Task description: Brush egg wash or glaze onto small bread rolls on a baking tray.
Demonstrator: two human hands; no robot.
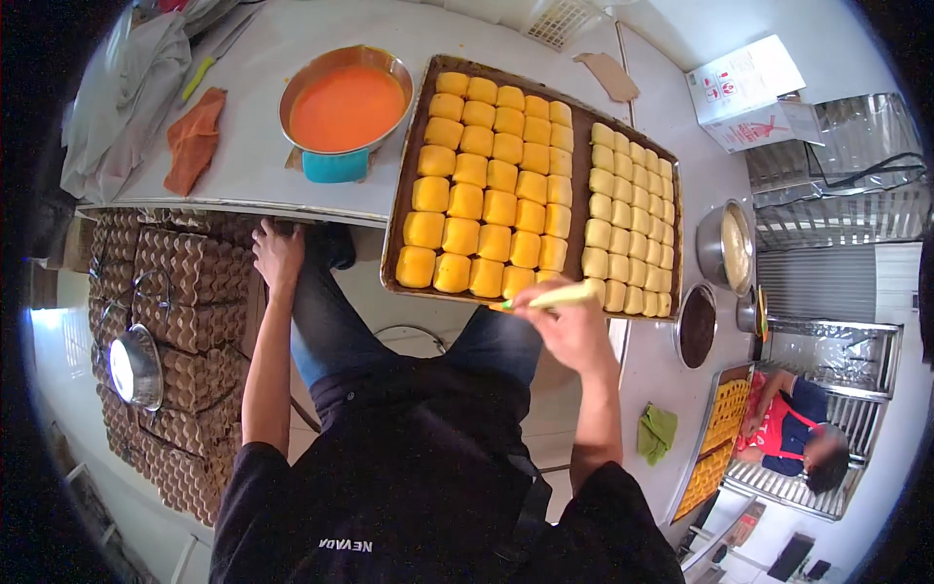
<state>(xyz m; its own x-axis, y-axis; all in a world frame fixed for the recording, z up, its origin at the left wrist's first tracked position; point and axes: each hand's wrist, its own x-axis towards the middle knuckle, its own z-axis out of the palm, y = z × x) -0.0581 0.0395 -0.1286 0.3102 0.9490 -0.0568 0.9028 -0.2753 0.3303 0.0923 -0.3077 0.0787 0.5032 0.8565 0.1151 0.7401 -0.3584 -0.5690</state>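
Two forearms (pixel 598 414) extended, right hand (pixel 572 326) gripping a brush (pixel 559 295) — left hand (pixel 279 253) loosely open, beside left leg (pixel 326 326)

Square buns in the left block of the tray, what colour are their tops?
Bright golden yellow; the square buns show best in the head view.

A bakery kitchen: dough pieces (pixel 466 202) line a large baking tray (pixel 579 185) (egg cartons (pixel 195 263) stand stacked nearby).

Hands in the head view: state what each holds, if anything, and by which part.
The right hand grips a brush by its pale handle; the left hand shows nothing held.
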